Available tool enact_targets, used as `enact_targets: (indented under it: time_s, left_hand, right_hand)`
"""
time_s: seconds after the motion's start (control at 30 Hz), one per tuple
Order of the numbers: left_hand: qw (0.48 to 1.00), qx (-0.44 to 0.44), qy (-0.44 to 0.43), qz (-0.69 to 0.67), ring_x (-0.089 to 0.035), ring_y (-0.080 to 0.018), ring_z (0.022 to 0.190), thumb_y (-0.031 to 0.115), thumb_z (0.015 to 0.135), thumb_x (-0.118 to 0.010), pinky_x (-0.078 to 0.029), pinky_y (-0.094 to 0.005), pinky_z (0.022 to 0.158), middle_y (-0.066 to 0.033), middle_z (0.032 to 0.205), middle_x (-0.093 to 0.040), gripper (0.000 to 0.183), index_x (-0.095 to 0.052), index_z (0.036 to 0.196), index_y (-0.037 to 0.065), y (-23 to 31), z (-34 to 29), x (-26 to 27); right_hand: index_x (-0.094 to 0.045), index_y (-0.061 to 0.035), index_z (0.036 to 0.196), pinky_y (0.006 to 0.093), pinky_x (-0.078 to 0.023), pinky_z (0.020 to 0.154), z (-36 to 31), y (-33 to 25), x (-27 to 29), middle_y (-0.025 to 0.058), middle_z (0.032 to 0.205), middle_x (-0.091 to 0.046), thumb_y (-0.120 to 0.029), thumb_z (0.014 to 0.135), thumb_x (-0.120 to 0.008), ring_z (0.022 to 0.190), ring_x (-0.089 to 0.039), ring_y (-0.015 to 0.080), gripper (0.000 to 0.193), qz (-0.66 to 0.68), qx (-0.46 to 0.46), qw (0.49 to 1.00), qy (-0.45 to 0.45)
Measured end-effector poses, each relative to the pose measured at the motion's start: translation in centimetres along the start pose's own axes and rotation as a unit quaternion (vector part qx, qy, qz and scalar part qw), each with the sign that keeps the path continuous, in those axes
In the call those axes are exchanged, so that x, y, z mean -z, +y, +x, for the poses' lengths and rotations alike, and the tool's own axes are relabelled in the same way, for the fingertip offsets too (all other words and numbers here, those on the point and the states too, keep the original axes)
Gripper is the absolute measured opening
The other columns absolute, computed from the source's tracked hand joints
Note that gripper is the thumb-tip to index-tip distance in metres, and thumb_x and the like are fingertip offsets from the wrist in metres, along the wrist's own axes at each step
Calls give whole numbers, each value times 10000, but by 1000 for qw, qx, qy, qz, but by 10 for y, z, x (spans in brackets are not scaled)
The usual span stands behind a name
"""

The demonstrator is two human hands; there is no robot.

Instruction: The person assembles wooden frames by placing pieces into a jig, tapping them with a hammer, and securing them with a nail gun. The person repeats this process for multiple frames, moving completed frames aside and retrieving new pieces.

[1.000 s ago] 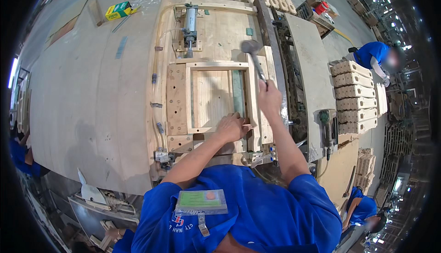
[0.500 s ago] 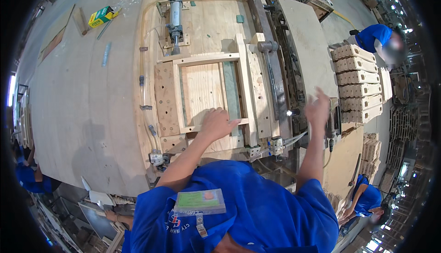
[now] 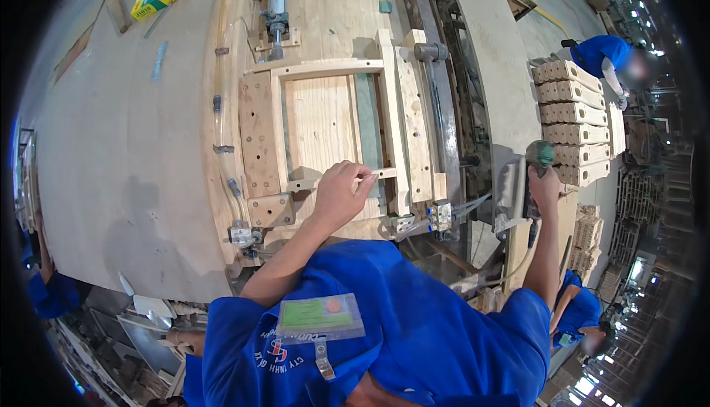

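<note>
**Wooden frame held at its near rail; power tool gripped off to the right**

Blue work clothing fills the near edge of the head view, with a clear badge holder (image 3: 320,317) clipped at the chest. From there the left hand (image 3: 342,192) is extended onto the near rail (image 3: 334,181) of the pale wooden frame (image 3: 333,122), and its grip is closed lightly on that rail, fingers curled over the top. The rail's long axis runs left to right across the person. The frame is seated in a jig on the plywood tabletop (image 3: 111,148). To the right, well apart from the frame, the right hand (image 3: 546,185) is closed around a green-capped power tool (image 3: 540,157), held upright beyond the tabletop's edge. The left hand is therefore the nearer to the frame. Farther off, stacked timber blocks (image 3: 573,122) and another worker in blue are noted.
</note>
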State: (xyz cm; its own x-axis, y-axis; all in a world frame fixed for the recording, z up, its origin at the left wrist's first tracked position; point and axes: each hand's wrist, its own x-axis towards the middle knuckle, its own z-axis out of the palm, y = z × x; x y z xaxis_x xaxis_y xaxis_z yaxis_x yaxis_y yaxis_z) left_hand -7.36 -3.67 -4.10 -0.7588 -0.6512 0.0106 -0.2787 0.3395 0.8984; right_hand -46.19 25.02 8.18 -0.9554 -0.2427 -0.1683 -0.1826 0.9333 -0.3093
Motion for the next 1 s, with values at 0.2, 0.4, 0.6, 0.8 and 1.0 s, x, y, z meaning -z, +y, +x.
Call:
enact_targets:
  time_s: [0.2,0.4,0.6,0.8,1.0]
  left_hand:
    - [957,111,-200,-180,-743,-260,1001,231,1036,-704,-573,-368,895,-163,1131,-777,272,-753,1178,3,16,-22,-24]
    - [847,131,-340,-388,-677,-116,907,406,1105,-652,-555,-317,826,-56,964,-750,419,-728,1290,38,8,-22,-72]
    - [885,191,-299,-302,-618,-129,781,383,1095,-662,-539,-339,716,-53,887,-698,404,-723,1296,37,-10,-21,-77]
    - [874,215,-325,-291,-753,-306,1006,388,1074,-657,-572,-428,902,-206,1115,-780,424,-714,1363,83,-20,-21,-86]
    - [865,229,-328,-303,-755,-348,919,423,1047,-677,-567,-442,834,-198,999,-784,449,-739,1250,28,-19,-17,-86]
  right_hand:
    - [-692,-38,1098,295,-473,473,-116,-79,27,10,677,-598,-232,1013,-695,504,-560,111,212,314,-10,938,-147]
    - [-710,-23,1094,260,-422,526,-201,-144,-71,-15,689,-617,-180,1030,-675,578,-555,61,173,282,20,915,-287]
    - [-691,25,1116,305,-503,613,-208,-137,-131,39,791,-686,-177,1023,-692,678,-613,93,223,236,46,932,-271]
    - [-685,43,1117,340,-533,691,-208,-134,-139,67,869,-733,-166,1016,-693,767,-647,128,232,199,39,945,-257]
    - [-691,31,1114,330,-531,662,-204,-150,-130,71,863,-725,-184,1018,-706,738,-664,138,236,180,61,949,-250]
